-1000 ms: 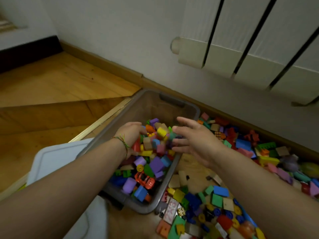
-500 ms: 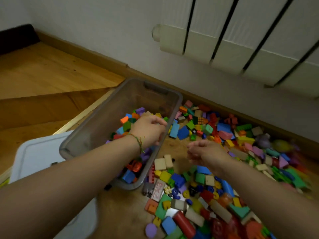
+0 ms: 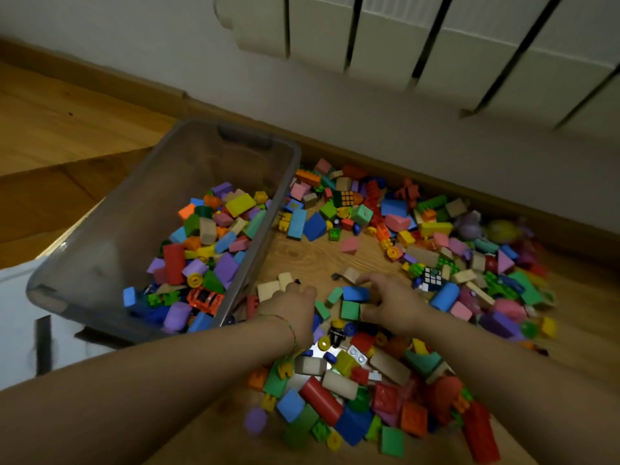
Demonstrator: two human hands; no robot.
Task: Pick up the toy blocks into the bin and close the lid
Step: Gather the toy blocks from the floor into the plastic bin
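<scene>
A grey see-through bin stands on the floor at the left, partly filled with coloured toy blocks. Many more toy blocks lie in a wide pile on the wooden floor to its right. My left hand is down on the pile just beside the bin's near right corner, its fingertips hidden among the blocks. My right hand lies a little to the right, fingers and thumb curled round a blue block and a green block. The white lid lies flat at the far left, under the bin's near end.
A white radiator hangs on the wall above the pile, with a wooden skirting board below it. Bare wooden floor stretches away to the left of the bin. A puzzle cube lies among the blocks.
Both hands have left the bin, where they dropped blocks, and come down to the right onto the floor pile. The view has swung right and down.
</scene>
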